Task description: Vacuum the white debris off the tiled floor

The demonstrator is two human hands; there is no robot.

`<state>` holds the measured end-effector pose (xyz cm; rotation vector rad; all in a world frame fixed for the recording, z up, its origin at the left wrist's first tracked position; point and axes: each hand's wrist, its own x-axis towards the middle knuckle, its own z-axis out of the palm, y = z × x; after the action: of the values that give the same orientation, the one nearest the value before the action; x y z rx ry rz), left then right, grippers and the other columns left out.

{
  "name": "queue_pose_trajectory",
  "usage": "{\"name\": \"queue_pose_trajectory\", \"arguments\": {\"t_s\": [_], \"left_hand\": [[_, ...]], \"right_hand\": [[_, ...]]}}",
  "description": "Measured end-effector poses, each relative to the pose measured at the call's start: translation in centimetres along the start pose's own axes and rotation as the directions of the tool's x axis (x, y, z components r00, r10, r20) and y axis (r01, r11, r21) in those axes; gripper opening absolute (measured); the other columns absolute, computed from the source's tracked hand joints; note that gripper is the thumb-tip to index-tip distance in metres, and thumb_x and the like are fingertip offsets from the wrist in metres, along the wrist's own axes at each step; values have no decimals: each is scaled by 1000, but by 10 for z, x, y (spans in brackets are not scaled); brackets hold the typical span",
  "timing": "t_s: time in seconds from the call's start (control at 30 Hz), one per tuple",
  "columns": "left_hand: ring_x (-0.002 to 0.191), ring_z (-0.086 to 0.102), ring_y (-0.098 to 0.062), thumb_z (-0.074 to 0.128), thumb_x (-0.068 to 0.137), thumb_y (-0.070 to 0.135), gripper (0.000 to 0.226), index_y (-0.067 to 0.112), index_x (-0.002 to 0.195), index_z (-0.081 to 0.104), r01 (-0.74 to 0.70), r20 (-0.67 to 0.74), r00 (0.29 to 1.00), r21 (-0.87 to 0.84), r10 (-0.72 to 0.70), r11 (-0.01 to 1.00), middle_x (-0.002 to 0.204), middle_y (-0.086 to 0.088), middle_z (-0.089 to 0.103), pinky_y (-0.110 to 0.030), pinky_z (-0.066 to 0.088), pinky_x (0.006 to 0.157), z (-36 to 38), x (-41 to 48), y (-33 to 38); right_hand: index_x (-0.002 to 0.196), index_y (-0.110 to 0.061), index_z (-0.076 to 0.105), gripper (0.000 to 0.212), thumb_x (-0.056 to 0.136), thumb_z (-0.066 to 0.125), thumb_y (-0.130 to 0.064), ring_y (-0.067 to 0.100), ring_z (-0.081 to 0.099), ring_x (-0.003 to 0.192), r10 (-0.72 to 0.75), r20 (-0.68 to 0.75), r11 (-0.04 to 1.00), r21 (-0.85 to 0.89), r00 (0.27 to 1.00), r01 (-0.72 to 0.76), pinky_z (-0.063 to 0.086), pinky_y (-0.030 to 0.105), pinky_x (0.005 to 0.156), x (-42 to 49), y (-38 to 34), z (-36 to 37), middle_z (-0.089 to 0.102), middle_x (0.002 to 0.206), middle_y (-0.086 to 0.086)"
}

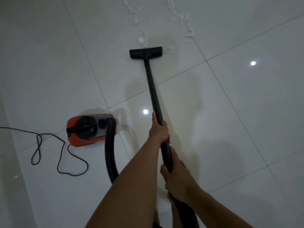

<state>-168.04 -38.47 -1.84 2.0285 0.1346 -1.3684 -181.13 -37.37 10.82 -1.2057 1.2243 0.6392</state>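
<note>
Both hands curl round the black wand (153,89): the left hand (158,130) higher up, the right hand (176,178) near its end. The nozzle (146,52) lies on the floor (238,112), just beside the nearest white debris (142,40). A red vacuum (77,139) sits to the left.

Domestic interior, probably a room in a home, large glossy white floor tiles (230,129) with thin grout lines, small red household canister vacuum (88,129), black power cord (60,155) trailing loose, round light reflections (145,111) in the tiles.
</note>
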Motion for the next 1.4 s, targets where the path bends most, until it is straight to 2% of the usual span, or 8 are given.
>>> {"name": "queue_pose_trajectory", "arguments": {"t_s": [0.07, 0.17, 0.37, 0.5, 0.57, 0.73, 0.87, 1.4], "left_hand": [[52, 58, -18, 36, 111, 35, 67, 53, 159, -8, 0, -2, 1000, 15, 0, 1000, 76, -11, 61, -34, 55, 57, -1, 0, 3], [52, 57, -17, 36, 111, 35, 67, 52, 159, -8, -2, -2, 1000, 16, 2, 1000, 76, -11, 61, -34, 55, 57, -6, -1, 8], [55, 58, -18, 38, 110, 34, 68, 53, 159, -6, 16, -11, 1000, -20, -16, 1000, 78, -10, 60, -36, 59, 62, -3, 0, 15], [51, 56, -17, 37, 110, 35, 66, 55, 158, -4, 11, -9, 1000, -46, -11, 999, 74, -8, 58, -34, 56, 58, 5, 0, 20], [50, 56, -17, 37, 110, 35, 66, 55, 158, -4, 5, -9, 1000, -53, -5, 999, 72, -8, 57, -34, 56, 58, 8, 2, 23], [51, 56, -16, 37, 110, 35, 67, 54, 158, -5, 7, -23, 1000, -42, -8, 999, 75, -9, 58, -32, 55, 56, 8, 14, 36], [50, 57, -16, 36, 110, 34, 67, 52, 159, -5, -2, -36, 999, -25, 1, 1000, 76, -8, 59, -31, 54, 54, 4, 28, 51], [53, 56, -17, 37, 110, 32, 68, 51, 159, -5, -2, -51, 999, -34, 0, 999, 75, -9, 58, -33, 57, 58, -6, 70, 88]], "right_hand": [[165, -33, -1, 73, 108, 43, -31, 10, 61, 62, -60, -23, 996, -73, 998, 58, 58, 24, 63, 6, 0, 1, 52, 81, -8], [164, -38, -4, 75, 107, 44, -29, 14, 64, 62, -185, 11, 969, -162, 983, 184, 64, 44, 71, 3, -5, 1, 60, 89, -1], [162, -42, -3, 73, 106, 44, -32, 17, 67, 64, -150, 48, 976, -150, 988, 156, 64, 45, 73, 6, -12, -7, 64, 89, 2], [139, -74, -21, 79, 82, 32, -67, 39, 68, 113, -136, -23, 955, -269, 990, 125, 49, 57, 106, 25, 5, -8, 69, 127, 13], [139, -71, -28, 81, 86, 33, -65, 38, 62, 124, -152, -2, 951, -274, 988, 146, 46, 52, 110, 28, 5, -15, 61, 142, 14], [162, -40, -7, 72, 108, 41, -35, 17, 73, 79, -185, 45, 956, -223, 982, 190, 61, 35, 79, 30, -11, -31, 70, 105, -1], [164, -37, -5, 71, 110, 41, -30, 9, 65, 55, -217, 86, 962, -149, 972, 228, 49, 17, 45, 43, -23, -39, 67, 92, 1], [162, -42, 2, 70, 109, 45, -29, 13, 63, 53, -217, 112, 974, -35, 970, 222, 53, 22, 47, 78, -63, -55, 63, 90, 7]]}}
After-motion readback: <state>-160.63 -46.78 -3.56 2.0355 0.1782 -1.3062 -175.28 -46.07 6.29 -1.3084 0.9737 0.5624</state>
